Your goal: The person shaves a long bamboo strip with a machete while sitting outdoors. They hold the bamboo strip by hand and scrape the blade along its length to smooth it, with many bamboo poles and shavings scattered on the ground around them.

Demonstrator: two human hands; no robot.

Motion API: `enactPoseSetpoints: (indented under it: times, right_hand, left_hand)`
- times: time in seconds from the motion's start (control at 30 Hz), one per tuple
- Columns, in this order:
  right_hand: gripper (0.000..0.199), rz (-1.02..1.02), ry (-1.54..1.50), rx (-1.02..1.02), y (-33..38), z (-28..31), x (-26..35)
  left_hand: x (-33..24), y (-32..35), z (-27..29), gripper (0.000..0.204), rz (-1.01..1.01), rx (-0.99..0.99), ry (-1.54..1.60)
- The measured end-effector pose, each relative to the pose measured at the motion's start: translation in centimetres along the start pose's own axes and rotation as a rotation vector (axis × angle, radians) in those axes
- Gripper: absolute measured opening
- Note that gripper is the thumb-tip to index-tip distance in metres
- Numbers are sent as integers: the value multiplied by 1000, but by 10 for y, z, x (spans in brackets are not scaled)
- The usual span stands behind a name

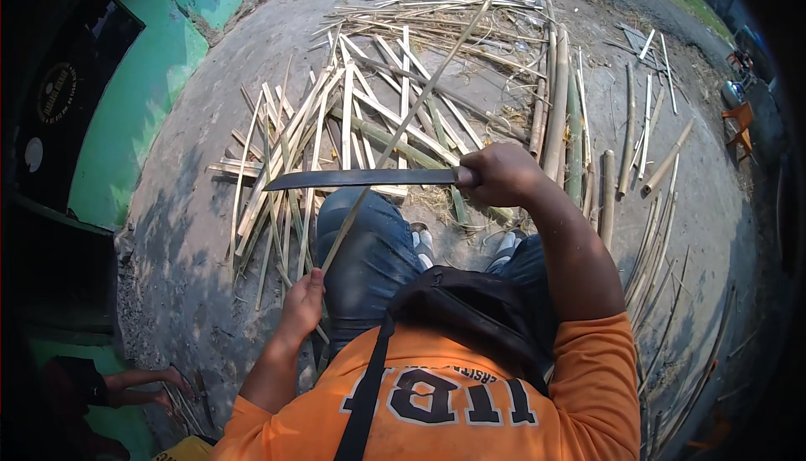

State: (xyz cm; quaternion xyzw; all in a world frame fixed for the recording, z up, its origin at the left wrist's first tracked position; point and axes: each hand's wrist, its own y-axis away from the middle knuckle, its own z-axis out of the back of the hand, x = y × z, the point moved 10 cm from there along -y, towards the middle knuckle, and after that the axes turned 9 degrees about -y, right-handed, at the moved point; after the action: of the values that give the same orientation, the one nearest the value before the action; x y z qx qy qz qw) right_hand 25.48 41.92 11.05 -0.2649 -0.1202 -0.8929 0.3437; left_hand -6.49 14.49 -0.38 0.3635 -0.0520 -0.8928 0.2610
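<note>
My right hand (502, 173) is closed round the handle of a machete. The long dark blade of the machete (361, 178) points left, level across my lap, and crosses over a long bamboo strip (416, 104). Beside my left thigh, my left hand (303, 300) grips the near end of that strip, thumb along it. From there the strip slants up and away to the right, over a heap of split bamboo (315, 129). Whether the blade touches the strip or passes just above it, I cannot tell.
Whole bamboo poles (555, 100) lie lengthwise to the right of the heap. More thin strips (655, 251) are spread at the far right. A green wall (134, 100) stands on the left. Another person's legs (138, 385) show at the lower left. An orange chair (739, 125) stands far right.
</note>
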Motion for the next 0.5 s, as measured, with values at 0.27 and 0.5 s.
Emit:
enactPoseSetpoints:
  times: [0.27,0.5]
  right_hand:
    - [20,-239,-28,-39,-16,-5,-66]
    - [15,-23,88,64,-15,-16,-18]
  left_hand:
    - [-36,5,13,66,-104,-108,-292]
    - [-34,20,2,71,-65,34,-104]
